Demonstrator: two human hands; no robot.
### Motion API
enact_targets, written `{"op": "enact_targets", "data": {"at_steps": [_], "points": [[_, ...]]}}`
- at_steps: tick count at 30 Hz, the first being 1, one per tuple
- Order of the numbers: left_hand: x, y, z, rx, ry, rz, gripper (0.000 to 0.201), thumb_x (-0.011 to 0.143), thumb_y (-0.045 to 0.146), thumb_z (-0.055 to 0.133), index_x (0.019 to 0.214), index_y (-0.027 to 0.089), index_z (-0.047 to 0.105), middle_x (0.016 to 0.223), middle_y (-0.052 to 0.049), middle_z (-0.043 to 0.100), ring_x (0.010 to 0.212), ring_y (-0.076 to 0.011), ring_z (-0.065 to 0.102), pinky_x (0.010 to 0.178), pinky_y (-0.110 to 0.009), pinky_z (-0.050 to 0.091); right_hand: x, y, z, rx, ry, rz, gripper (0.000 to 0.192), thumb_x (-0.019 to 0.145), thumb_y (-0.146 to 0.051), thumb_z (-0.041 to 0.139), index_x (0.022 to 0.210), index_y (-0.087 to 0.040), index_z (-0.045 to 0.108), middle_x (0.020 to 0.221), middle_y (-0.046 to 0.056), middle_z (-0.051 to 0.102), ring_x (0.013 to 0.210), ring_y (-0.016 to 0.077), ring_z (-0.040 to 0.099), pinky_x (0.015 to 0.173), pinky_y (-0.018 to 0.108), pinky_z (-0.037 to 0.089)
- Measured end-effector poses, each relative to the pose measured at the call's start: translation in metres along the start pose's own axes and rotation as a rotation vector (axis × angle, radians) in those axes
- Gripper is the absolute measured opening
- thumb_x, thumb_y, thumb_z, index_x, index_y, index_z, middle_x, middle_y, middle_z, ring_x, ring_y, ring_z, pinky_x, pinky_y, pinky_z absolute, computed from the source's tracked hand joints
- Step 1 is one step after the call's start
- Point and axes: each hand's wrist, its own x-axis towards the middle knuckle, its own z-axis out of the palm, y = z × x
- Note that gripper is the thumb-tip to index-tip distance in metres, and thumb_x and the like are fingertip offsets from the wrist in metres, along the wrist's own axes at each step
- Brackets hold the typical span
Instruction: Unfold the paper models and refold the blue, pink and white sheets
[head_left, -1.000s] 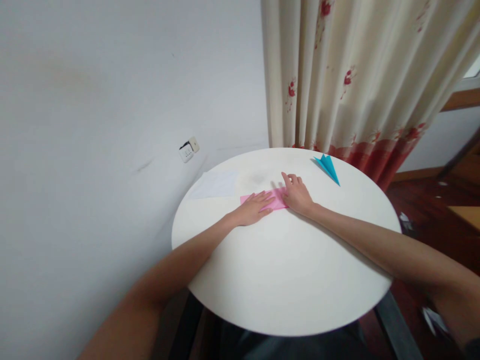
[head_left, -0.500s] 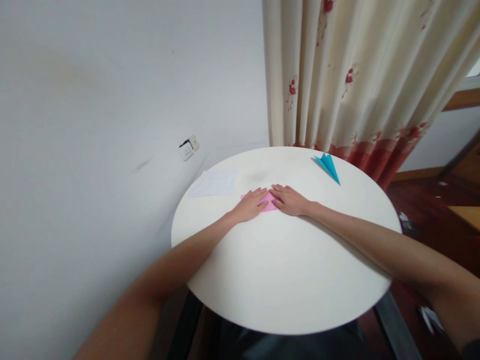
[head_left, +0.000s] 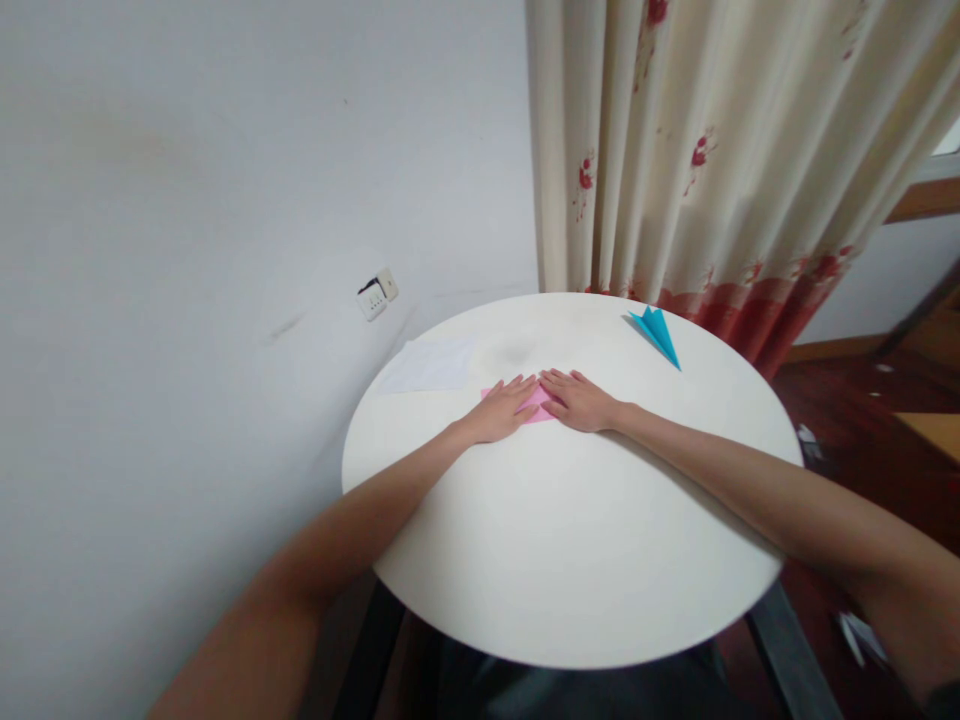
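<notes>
A folded pink paper (head_left: 538,405) lies flat on the round white table (head_left: 570,540), mostly covered by both hands. My left hand (head_left: 501,412) presses palm-down on its left part, fingers straight and together. My right hand (head_left: 580,400) lies flat on its right part, fingertips pointing left and nearly meeting the left hand's fingers. Only a small pink patch shows between the two hands.
A blue folded paper plane (head_left: 657,334) rests at the table's far right edge. A white sheet (head_left: 433,365) lies at the far left. A wall with a socket (head_left: 377,295) stands behind, a flowered curtain (head_left: 720,170) hangs at the back right.
My right hand moved left and down from the paper's right end and flattened onto it, folding the paper shorter. My left hand stayed in place. Since half a second ago nothing has moved.
</notes>
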Motion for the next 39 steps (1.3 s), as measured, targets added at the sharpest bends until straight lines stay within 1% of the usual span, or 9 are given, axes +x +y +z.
{"op": "enact_targets", "data": {"at_steps": [5,9,12,15,18,23,27,33,39], "points": [[-0.0005,-0.0010,-0.0008,-0.015,0.008,-0.006,0.060,0.105,0.048,0.033,0.159,0.023,0.031,0.166,-0.009,0.025,0.156,-0.0269,0.018,0.126,-0.051,0.012,0.0023,0.0015,0.0047,-0.020,0.017,0.063,0.063,0.104,-0.043,0.033,0.156,-0.008,0.036,0.164,0.019,0.029,0.153,0.0310,0.026,0.122,0.054,0.023],[-0.0010,-0.0008,-0.0009,-0.028,0.004,0.101,0.051,0.107,0.042,0.033,0.156,0.028,0.039,0.163,-0.005,0.033,0.155,-0.0238,0.022,0.126,-0.049,0.015,0.0025,0.0037,0.0067,-0.024,0.054,0.107,0.061,0.104,-0.041,0.033,0.154,-0.006,0.038,0.162,0.021,0.032,0.152,0.0321,0.028,0.121,0.055,0.024],[-0.0005,0.0008,-0.0001,-0.033,0.013,0.174,0.049,0.107,0.039,0.033,0.153,0.026,0.043,0.163,-0.005,0.035,0.154,-0.0207,0.025,0.126,-0.044,0.016,0.0022,0.0054,0.0069,-0.019,0.062,0.097,0.061,0.105,-0.042,0.030,0.153,-0.005,0.040,0.161,0.022,0.034,0.151,0.0317,0.029,0.121,0.054,0.025],[-0.0002,0.0029,0.0000,-0.026,0.008,0.190,0.049,0.108,0.039,0.032,0.153,0.024,0.043,0.163,-0.007,0.034,0.154,-0.0198,0.024,0.127,-0.042,0.015,0.0017,0.0062,0.0056,-0.017,0.061,0.081,0.059,0.105,-0.042,0.031,0.152,-0.008,0.042,0.162,0.020,0.034,0.151,0.0310,0.029,0.121,0.053,0.025],[-0.0007,0.0036,-0.0009,-0.017,-0.001,0.172,0.050,0.108,0.041,0.031,0.154,0.025,0.042,0.164,-0.007,0.032,0.155,-0.0196,0.023,0.126,-0.043,0.015,0.0007,0.0055,0.0032,-0.006,0.053,0.074,0.058,0.106,-0.042,0.030,0.153,-0.011,0.043,0.163,0.019,0.033,0.152,0.0315,0.028,0.121,0.055,0.023],[-0.0020,0.0024,-0.0022,-0.005,-0.005,0.136,0.050,0.107,0.042,0.033,0.154,0.027,0.041,0.165,-0.006,0.030,0.155,-0.0226,0.022,0.125,-0.046,0.015,-0.0013,0.0030,-0.0002,0.001,0.031,0.066,0.060,0.106,-0.042,0.030,0.154,-0.010,0.041,0.163,0.019,0.031,0.152,0.0327,0.027,0.121,0.056,0.022],[-0.0024,0.0024,-0.0029,0.015,-0.022,0.102,0.052,0.107,0.044,0.031,0.156,0.027,0.037,0.166,-0.005,0.028,0.156,-0.0238,0.020,0.126,-0.048,0.014,-0.0014,0.0027,-0.0007,-0.019,0.024,0.062,0.060,0.105,-0.042,0.030,0.155,-0.010,0.041,0.163,0.019,0.031,0.152,0.0317,0.027,0.122,0.056,0.022],[-0.0034,0.0049,-0.0038,0.029,-0.036,-0.011,0.061,0.105,0.051,0.030,0.161,0.025,0.025,0.168,-0.005,0.023,0.157,-0.0224,0.015,0.127,-0.049,0.010,-0.0011,0.0026,-0.0016,-0.024,0.010,0.064,0.061,0.105,-0.041,0.032,0.156,-0.010,0.038,0.164,0.019,0.030,0.152,0.0319,0.027,0.121,0.056,0.023],[-0.0034,0.0076,-0.0036,0.054,-0.027,-0.111,0.062,0.104,0.050,0.030,0.160,0.023,0.026,0.168,-0.005,0.022,0.157,-0.0237,0.015,0.126,-0.052,0.010,-0.0012,0.0023,-0.0023,-0.036,0.017,0.060,0.058,0.105,-0.041,0.033,0.155,-0.013,0.041,0.163,0.018,0.032,0.152,0.0311,0.028,0.121,0.055,0.024]]}}
